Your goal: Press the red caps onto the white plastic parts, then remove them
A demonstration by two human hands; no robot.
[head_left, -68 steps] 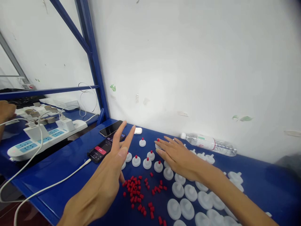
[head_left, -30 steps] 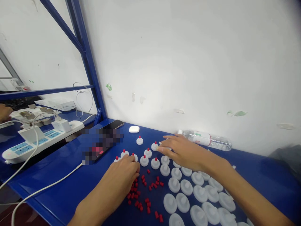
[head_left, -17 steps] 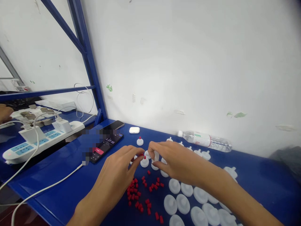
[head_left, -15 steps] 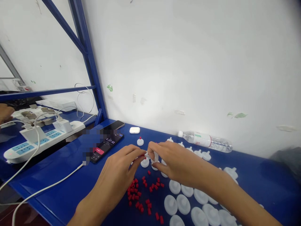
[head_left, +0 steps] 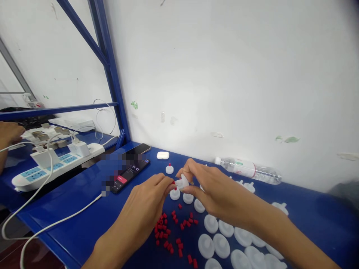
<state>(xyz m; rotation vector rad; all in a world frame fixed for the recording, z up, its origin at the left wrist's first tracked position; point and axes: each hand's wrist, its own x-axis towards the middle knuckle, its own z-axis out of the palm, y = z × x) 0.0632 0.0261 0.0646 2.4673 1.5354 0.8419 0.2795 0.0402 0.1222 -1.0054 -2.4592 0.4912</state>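
My right hand (head_left: 215, 190) is raised a little above the blue table (head_left: 84, 220) and pinches a white disc part (head_left: 183, 182) by its rim, stem pointing left. My left hand (head_left: 148, 203) pinches a small red cap (head_left: 174, 183) right at that stem's tip. Below the hands lies a loose pile of red caps (head_left: 171, 233). Several bare white discs (head_left: 221, 243) lie at the right. A few discs that carry red caps (head_left: 175, 193) stand just behind the pile.
Two phones (head_left: 130, 172) lie left of the hands, one on a white cable (head_left: 56, 224). A white earbud case (head_left: 163, 155) and a lying water bottle (head_left: 246, 170) rest by the wall. A power strip (head_left: 56, 164) sits on the left shelf, near another person's hand (head_left: 8, 132).
My left hand picked a red cap from the pile and my right hand lifted a white disc. Both hands came together above the table, cap at the disc's stem.
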